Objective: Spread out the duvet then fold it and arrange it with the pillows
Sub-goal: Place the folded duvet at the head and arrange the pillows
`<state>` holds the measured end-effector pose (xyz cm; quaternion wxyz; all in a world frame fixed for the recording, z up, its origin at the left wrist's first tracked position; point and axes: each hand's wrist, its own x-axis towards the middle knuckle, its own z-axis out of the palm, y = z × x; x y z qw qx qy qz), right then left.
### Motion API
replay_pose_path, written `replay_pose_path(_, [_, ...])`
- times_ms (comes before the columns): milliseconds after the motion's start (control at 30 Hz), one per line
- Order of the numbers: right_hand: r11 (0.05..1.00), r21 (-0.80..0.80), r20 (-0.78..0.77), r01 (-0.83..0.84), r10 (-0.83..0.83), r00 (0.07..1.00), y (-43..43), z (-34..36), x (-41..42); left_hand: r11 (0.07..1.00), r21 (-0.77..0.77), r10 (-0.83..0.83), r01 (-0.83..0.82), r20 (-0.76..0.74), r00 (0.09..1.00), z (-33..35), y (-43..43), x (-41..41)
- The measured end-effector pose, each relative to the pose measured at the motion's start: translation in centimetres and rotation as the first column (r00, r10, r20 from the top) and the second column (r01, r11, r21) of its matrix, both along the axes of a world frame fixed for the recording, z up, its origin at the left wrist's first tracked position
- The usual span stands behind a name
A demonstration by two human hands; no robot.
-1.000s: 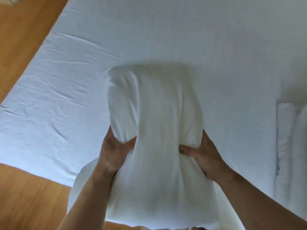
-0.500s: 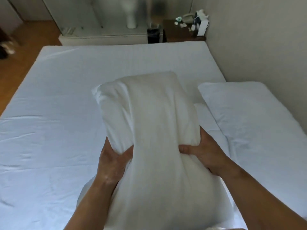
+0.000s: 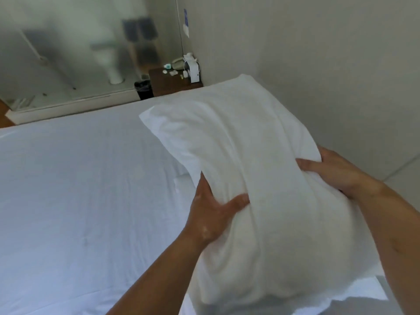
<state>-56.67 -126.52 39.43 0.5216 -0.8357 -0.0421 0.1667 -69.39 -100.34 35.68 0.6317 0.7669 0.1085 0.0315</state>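
A plump white pillow [image 3: 256,169] is held up in the air over the right side of the bed, its far end pointing toward the wall. My left hand [image 3: 213,208] grips its left side at the waist, thumb pressed into the fabric. On the opposite side my right hand [image 3: 334,171] grips it the same way. A white sheet covers the bed [image 3: 79,189] below and to the left. Just under the pillow a strip of a second white pillow or folded bedding [image 3: 181,180] shows; most of it is hidden.
A grey wall [image 3: 329,76] runs close along the bed's right side. Beyond the bed's far end stand a dark nightstand [image 3: 172,84] with a phone and small items and a black bin [image 3: 143,89]. A frosted glass partition [image 3: 79,46] fills the back left.
Both hands have carried the pillow up and to the right, toward the wall. My view has lifted from the mattress and swung right, so the bedding by the wall is now hidden behind the pillow.
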Motion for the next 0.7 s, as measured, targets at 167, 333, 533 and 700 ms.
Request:
replay_pose_path(167, [0.793, -0.610, -0.121, 0.007, -0.101, 0.988, -6.3, -9.9, 3.5, 0.990, -0.048, -0.139, 0.131, -0.359, 0.923, -9.1, -3.7, 2.0])
replay_pose_path(333, [0.859, -0.499, -0.164, 0.116, -0.225, 0.960, -5.9, -14.1, 1.5, 0.991, -0.136, -0.063, -0.012, -0.533, 0.844, -13.3, -4.1, 0.7])
replay_pose_path(533, [0.881, -0.457, -0.128, 0.125, -0.204, 0.970, -6.8, -13.3, 3.2, 0.954, -0.298, -0.149, 0.026, -0.398, 0.905, -11.7, -7.4, 2.6])
replay_pose_path(700, [0.855, -0.483, -0.107, 0.188, -0.271, 0.957, -7.4, -14.5, 2.8, 0.986, -0.165, -0.104, 0.024, -0.493, 0.864, -13.4, -7.4, 1.8])
